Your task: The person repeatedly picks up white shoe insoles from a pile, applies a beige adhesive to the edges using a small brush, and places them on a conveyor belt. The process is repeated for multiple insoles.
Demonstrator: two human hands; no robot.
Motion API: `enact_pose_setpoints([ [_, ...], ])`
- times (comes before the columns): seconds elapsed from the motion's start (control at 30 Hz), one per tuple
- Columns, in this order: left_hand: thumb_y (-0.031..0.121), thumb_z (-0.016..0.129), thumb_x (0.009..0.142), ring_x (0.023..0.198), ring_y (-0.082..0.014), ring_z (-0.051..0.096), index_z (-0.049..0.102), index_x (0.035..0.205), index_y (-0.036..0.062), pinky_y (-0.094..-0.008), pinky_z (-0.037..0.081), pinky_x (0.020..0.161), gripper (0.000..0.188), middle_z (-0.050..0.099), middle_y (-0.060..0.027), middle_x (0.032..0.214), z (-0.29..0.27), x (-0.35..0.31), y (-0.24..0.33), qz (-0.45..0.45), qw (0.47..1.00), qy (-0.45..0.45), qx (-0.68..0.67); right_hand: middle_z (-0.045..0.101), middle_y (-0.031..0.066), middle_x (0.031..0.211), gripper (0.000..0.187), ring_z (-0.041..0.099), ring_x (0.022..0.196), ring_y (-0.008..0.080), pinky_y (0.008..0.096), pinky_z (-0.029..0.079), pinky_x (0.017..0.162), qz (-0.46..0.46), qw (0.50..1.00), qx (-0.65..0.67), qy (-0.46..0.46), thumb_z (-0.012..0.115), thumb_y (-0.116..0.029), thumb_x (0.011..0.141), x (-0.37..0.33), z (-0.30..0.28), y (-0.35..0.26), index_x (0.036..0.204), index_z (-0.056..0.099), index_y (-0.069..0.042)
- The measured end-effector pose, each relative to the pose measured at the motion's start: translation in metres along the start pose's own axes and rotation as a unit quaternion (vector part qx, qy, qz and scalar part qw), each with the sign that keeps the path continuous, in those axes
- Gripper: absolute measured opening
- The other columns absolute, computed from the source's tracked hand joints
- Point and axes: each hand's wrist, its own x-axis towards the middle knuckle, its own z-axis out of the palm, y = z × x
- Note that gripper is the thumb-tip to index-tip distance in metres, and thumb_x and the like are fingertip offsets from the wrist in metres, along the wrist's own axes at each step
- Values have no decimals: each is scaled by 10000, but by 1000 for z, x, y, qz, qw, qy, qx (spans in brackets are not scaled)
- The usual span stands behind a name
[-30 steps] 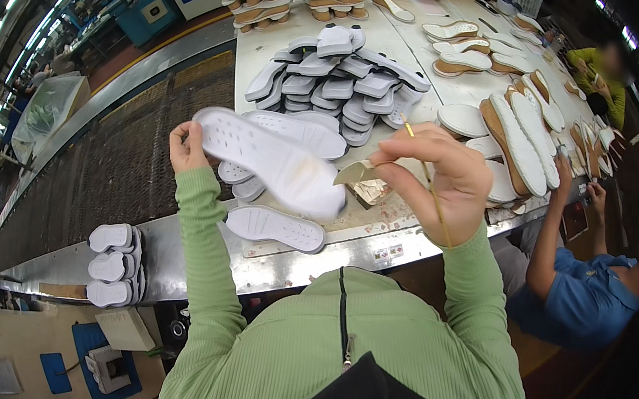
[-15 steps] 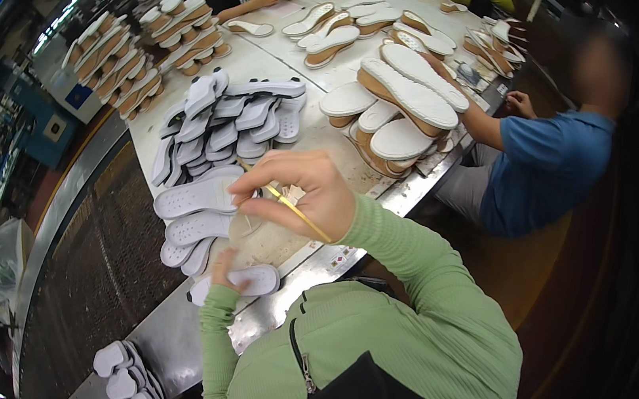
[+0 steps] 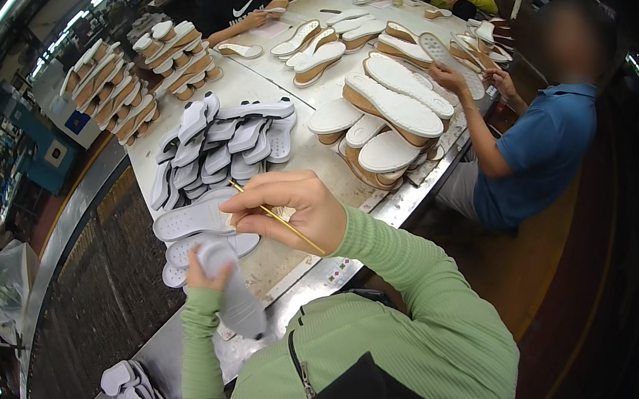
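Nearby, grey sole pile [image 3: 225, 140] beyond right hand [image 3: 296, 206]; tan-edged soles [image 3: 393, 109] farther right.

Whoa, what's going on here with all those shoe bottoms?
A person in a green top grips a pale shoe sole in the left hand, over the near edge of the table. The right hand holds a thin golden stick. Ahead is a heap of grey-white soles, with thicker, tan-edged soles to its right. Someone in a blue shirt sits beyond those.
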Motion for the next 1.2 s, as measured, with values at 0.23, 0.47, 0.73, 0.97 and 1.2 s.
enact_pose_setpoints([
  [0.23,150,662,857,1138,-212,507,390,1387,23,-323,388,992,609,526,-126,1258,-48,12,79,134,953,163,-217,687,114,877,195,659,760,174,276,519,673,-26,999,-42,-23,709,64,768,5,0,-6,957,687,17],
  [0.47,76,678,821,1069,-181,556,429,1379,15,-294,437,931,614,556,-117,1242,-28,-11,94,142,962,48,-230,699,108,897,152,659,787,141,254,524,707,68,997,-34,-9,689,76,774,1,4,-7,918,690,29],
  [0.73,16,698,783,1132,-195,559,372,1427,51,-319,495,936,722,535,-129,1287,-36,-19,95,132,935,-16,-328,696,111,856,162,665,762,168,274,519,688,52,991,-73,-101,707,10,778,12,23,17,939,686,21],
  [0.97,7,738,755,1097,-194,583,391,1403,38,-327,535,901,736,544,-132,1262,-40,-25,99,115,930,-33,-348,687,114,836,156,668,721,229,298,527,641,-86,979,-149,-106,697,22,763,27,53,45,916,677,1],
  [1.2,10,693,812,1142,-188,548,408,1382,-13,-307,491,945,638,525,-132,1295,-39,-25,93,114,929,5,-353,668,109,827,155,654,723,267,331,533,618,-94,980,-117,-129,670,-50,794,24,65,53,949,677,-38],
])
